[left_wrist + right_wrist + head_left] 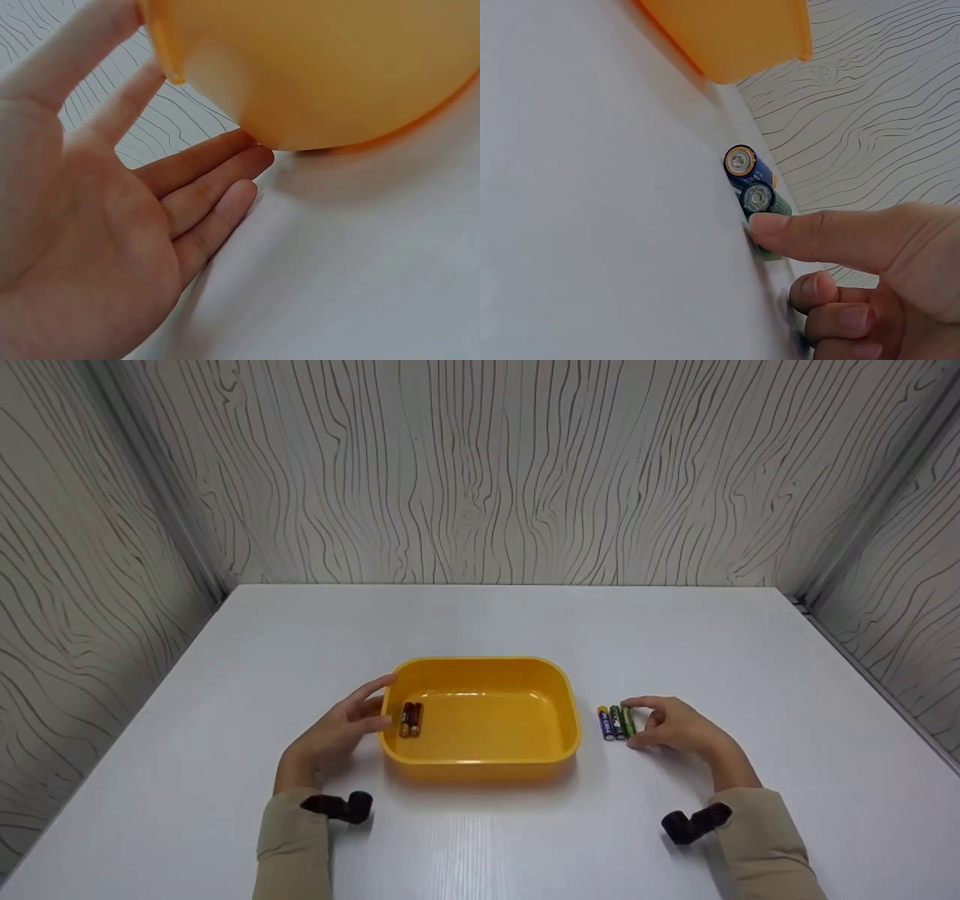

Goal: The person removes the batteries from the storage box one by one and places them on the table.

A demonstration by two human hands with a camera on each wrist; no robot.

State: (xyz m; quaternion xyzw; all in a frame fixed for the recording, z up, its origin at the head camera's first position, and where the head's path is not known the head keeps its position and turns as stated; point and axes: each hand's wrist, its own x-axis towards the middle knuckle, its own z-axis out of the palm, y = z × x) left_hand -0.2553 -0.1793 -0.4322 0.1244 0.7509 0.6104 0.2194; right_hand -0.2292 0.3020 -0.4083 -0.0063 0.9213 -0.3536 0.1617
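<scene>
A yellow plastic basin (480,770) stands on the white table. Inside it, against the left end, two dark red-brown batteries (411,720) lie side by side. My left hand (336,733) touches the basin's left side from outside; its fingers look fairly straight in the left wrist view. To the right of the basin, a blue-and-yellow battery (605,723), a dark green battery (616,722) and a light green battery (628,721) lie in a row. My right hand (675,725) pinches the light green one by its ends, between thumb and index finger, its thumb partly covering it in the right wrist view.
The white table (480,847) extends around the basin, with wood-grain-patterned panels (465,472) behind it and on both sides. A small black wrist camera (341,808) sits by the left sleeve, another black camera (694,823) by the right.
</scene>
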